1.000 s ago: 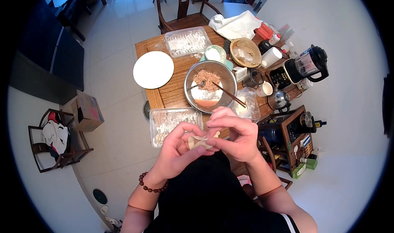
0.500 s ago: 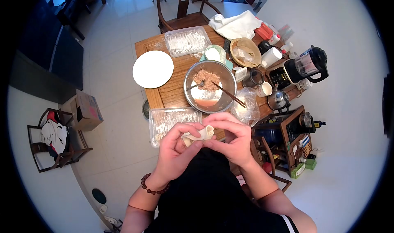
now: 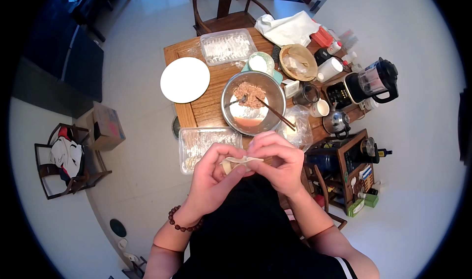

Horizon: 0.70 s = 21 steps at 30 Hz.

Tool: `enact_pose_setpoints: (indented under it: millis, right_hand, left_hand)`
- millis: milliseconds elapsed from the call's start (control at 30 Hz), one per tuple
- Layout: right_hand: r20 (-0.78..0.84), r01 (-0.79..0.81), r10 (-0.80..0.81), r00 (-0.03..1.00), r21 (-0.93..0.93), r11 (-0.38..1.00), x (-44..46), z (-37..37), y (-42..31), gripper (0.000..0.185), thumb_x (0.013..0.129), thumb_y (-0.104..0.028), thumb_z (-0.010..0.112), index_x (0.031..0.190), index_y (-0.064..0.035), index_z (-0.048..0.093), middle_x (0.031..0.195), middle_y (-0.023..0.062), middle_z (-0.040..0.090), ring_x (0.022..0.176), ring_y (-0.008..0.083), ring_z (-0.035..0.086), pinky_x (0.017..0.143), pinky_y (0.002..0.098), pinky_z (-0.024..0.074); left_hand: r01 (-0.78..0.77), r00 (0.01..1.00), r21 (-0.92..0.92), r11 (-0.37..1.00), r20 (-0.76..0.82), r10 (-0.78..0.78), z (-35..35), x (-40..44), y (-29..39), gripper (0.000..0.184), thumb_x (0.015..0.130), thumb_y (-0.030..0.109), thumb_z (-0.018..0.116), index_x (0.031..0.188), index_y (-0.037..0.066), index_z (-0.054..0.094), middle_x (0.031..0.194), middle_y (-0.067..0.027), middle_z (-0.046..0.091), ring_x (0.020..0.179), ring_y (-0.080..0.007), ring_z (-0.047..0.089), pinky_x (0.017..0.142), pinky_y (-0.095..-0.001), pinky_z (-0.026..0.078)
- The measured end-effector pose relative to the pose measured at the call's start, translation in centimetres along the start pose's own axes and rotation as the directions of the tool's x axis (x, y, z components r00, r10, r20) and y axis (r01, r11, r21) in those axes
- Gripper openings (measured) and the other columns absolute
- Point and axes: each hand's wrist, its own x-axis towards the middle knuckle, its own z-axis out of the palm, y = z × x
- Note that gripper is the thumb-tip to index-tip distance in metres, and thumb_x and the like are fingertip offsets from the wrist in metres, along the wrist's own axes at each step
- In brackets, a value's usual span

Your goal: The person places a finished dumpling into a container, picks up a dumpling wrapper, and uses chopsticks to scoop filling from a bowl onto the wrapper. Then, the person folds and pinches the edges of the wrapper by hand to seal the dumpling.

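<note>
Between both hands is a dumpling [image 3: 236, 162] in a pale, thin wrapper, its folded edge turned up. My left hand [image 3: 212, 174] curls around its left side, with a beaded bracelet on the wrist. Thumb and fingers of my right hand [image 3: 279, 165] pinch the right end of the wrapper. Any filling inside is hidden. Just beyond my hands stands a steel bowl [image 3: 226, 117] with minced meat filling [image 3: 250, 93], a spoon [image 3: 237, 102] and chopsticks [image 3: 282, 117]. A floured plastic tray [image 3: 189, 141] lies partly behind my left hand, with pale pieces at its near left corner.
A white round plate [image 3: 185, 80] and a second floured tray [image 3: 227, 47] are on the wooden table. To the right are a plastic bag [image 3: 298, 129], a wicker basket [image 3: 310, 72], a paper cup [image 3: 319, 108], a kettle [image 3: 336, 122] and a blender [image 3: 376, 82].
My right fingers have shifted along the wrapper. Its right end, rolled and open before, is now pinched into a flatter fold. The camera view has tilted slightly.
</note>
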Motion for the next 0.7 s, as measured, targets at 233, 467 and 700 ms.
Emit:
enact_pose_setpoints:
  millis: [233, 467, 700]
  right_hand:
    - [0.081, 0.022, -0.026, 0.996, 0.058, 0.998, 1.7, -2.9, 0.6, 0.022, 0.076, 0.009, 0.080, 0.097, 0.0030, 0.078, 0.103, 0.0113, 0.073, 0.099, 0.0232, 0.067, 0.086, 0.0344, 0.0545]
    - [0.081, -0.075, 0.046, 0.996, 0.403, 0.912, 3.1, -6.5, 3.9, 0.019, 0.086, 0.006, 0.073, 0.105, 0.0056, 0.073, 0.110, 0.0156, 0.070, 0.107, 0.0251, 0.067, 0.092, 0.0369, 0.0549]
    - [0.255, -0.366, 0.268, 0.929, 0.743, 0.561, 4.3, -6.7, 6.1, 0.061, 0.107, -0.048, 0.052, 0.136, 0.0050, 0.050, 0.127, 0.0272, 0.064, 0.114, 0.0338, 0.067, 0.100, 0.0456, 0.0558]
  left_hand:
    - [0.052, 0.998, 0.189, 0.981, -0.057, -0.042, 1.9, 1.7, -0.8, 0.032, 0.096, -0.008, 0.064, 0.124, 0.000, 0.049, 0.125, -0.0127, 0.062, 0.108, -0.0142, 0.067, 0.087, -0.0239, 0.057]
    - [0.037, 0.999, 0.009, 0.999, -0.022, -0.037, 5.5, 4.3, -1.0, 0.043, 0.095, -0.012, 0.062, 0.132, 0.000, 0.046, 0.130, -0.0145, 0.061, 0.118, -0.0176, 0.065, 0.100, -0.0299, 0.056]
    - [-0.061, 0.976, 0.220, 0.974, -0.190, 0.104, 8.5, 7.1, -4.7, 0.042, 0.094, -0.013, 0.061, 0.133, -0.002, 0.049, 0.130, -0.0152, 0.062, 0.118, -0.0188, 0.065, 0.101, -0.0305, 0.055]
